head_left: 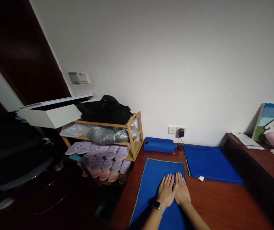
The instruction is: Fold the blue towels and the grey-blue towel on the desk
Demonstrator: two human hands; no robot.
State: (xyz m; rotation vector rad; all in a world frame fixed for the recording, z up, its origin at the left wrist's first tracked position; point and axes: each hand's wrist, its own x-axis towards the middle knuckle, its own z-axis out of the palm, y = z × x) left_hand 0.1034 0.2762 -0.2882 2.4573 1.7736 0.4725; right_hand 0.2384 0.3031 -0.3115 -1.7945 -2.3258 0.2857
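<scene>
I see the cloth (150, 188) lying flat on the reddish-brown table (223, 203): a blue rectangle, thinly edged in green, its surface matte. The left hand (166, 193) and right hand (182, 193) rest on it side by side, palms down, fingers straight. Beyond, I see a thick blue bundle (159, 145); to the right, a flat blue sheet (212, 163).

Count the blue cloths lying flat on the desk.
2: the front cloth under the left hand and right hand, and another cloth farther right. More may be hidden beneath.
</scene>
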